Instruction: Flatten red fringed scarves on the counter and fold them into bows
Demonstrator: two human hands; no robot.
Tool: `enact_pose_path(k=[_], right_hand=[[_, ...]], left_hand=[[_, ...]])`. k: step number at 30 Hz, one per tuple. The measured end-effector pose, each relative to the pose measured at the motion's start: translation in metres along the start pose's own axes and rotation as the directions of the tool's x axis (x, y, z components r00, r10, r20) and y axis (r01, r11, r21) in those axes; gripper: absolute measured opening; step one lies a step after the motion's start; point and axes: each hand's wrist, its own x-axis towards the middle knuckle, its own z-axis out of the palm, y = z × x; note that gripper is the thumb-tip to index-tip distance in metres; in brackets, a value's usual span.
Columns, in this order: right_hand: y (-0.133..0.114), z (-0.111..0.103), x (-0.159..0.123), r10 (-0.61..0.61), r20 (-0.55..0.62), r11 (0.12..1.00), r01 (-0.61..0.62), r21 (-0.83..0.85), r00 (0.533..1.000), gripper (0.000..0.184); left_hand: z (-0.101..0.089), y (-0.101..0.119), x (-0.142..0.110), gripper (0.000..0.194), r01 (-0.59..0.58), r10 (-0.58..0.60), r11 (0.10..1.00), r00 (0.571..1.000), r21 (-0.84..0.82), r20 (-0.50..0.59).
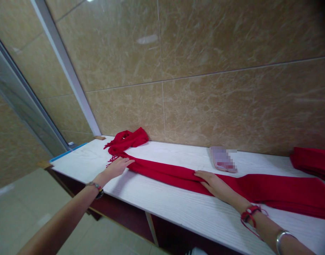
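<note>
A long red scarf [162, 170], folded lengthwise, runs across the white tabletop from its fringed left end to beyond the right edge of view. Close to that fringe, my left hand [119, 167] is closed on the scarf's near edge, thumb and fingers together on the cloth. Farther right, my right hand [211, 182] rests on the scarf with its fingers stretched out flat across the fabric. Behind the left end lies a second, crumpled stretch of red fringed cloth [129, 140]; whether it joins the scarf is unclear.
A phone-like object [222, 159], partly blurred, lies behind the scarf by the tiled wall [205, 106]. More folded red cloth [312, 163] sits at the far right. The white table [80, 159] has open compartments below, and a blue edge [68, 153] shows at its left end.
</note>
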Motion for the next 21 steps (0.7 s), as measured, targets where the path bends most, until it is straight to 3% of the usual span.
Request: enact_pose_path(k=[5, 12, 17, 21], right_hand=[[-0.001, 0.000, 0.000, 0.001, -0.018, 1.000, -0.001, -0.005, 1.000, 0.039], [-0.002, -0.001, 0.001, -0.001, 0.013, 1.000, 0.002, -0.020, 1.000, 0.039], [0.000, 0.000, 0.000, -0.012, -0.007, 1.000, 0.012, -0.012, 1.000, 0.040], [-0.001, 0.000, 0.000, -0.016, -0.006, 0.999, 0.016, -0.042, 1.000, 0.040]], left_hand=[[0.000, -0.023, -0.023, 0.039, 0.071, -0.081, 0.992, 0.992, 0.104, 0.092], [-0.009, -0.027, -0.028, 0.030, 0.305, -0.322, 0.940, 0.940, 0.152, 0.108], [-0.021, -0.028, -0.022, 0.029, 0.365, -0.388, 0.911, 0.917, 0.190, 0.096], [-0.010, -0.025, -0.029, 0.021, 0.374, -0.395, 0.917, 0.900, 0.139, 0.184]])
